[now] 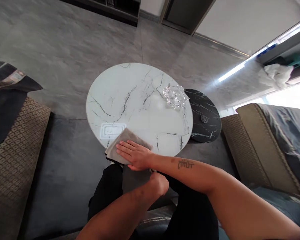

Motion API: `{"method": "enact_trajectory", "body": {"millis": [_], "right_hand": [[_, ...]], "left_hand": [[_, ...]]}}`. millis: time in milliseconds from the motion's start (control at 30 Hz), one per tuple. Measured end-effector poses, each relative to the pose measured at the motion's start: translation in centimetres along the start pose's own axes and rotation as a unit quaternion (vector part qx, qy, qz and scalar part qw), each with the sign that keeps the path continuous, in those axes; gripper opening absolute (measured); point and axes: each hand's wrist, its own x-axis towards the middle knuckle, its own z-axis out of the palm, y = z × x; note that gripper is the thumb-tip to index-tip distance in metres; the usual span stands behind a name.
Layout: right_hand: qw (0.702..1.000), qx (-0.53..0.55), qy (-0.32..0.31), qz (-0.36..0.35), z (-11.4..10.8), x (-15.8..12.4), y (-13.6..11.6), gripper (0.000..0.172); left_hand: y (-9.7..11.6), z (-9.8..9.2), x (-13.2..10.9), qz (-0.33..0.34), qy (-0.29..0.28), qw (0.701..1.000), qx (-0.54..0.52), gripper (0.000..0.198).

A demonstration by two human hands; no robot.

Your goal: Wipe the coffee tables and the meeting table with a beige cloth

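Pressing flat on one cloth (127,135), the person's right grip (133,155) is unclosed, its fingers stretched out and its palm down; the left grip (160,184) is curled beside the right wrist, and whether it holds the small, partly hidden thing next to it I cannot tell. There are two hands, one cloth, one clear dish (175,96), two marbled tops and one small round dark piece (204,119). The cloth is a soft grey-beige with a dark edging, spread out with one corner pointing away from the person, and it lies at the near left edge of the white counter (107,86). This oval top is glossy, with dark veins and pale reflections; the dish, shaped with petal-like points, stands toward its far right side. A smaller black counter (202,103) with white veins shows beyond the right edge, bearing the round piece. Around them runs a grey floor (65,50), with a patterned sofa (17,140) at left, a beige armrest (250,133) at right, and a dark cabinet (122,10) and door (185,13) at the far side.
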Motion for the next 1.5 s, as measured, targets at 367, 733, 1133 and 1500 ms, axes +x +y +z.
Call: {"method": "enact_trajectory", "body": {"millis": [367,733,1133,1500], "right_hand": [[0.994,0.054,-0.051,0.084,0.6,-18.0,6.1,0.079],[0.981,-0.030,-0.054,0.183,-0.6,-26.6,14.4,0.094],[0.967,-0.157,-0.065,0.192,-2.6,-35.5,27.7,0.111],[0.972,-0.149,-0.043,0.175,-5.1,-35.9,32.2,0.110]], "left_hand": [[1.0,-0.7,-1.5,0.004,-0.052,0.997,0.052,0.048],[1.0,-0.3,-0.7,-0.001,-0.051,0.997,0.057,0.043],[1.9,0.4,1.1,-0.031,-0.107,0.990,0.082,0.041],[2.6,2.3,3.5,-0.017,-0.148,0.984,0.096,0.037]]}}
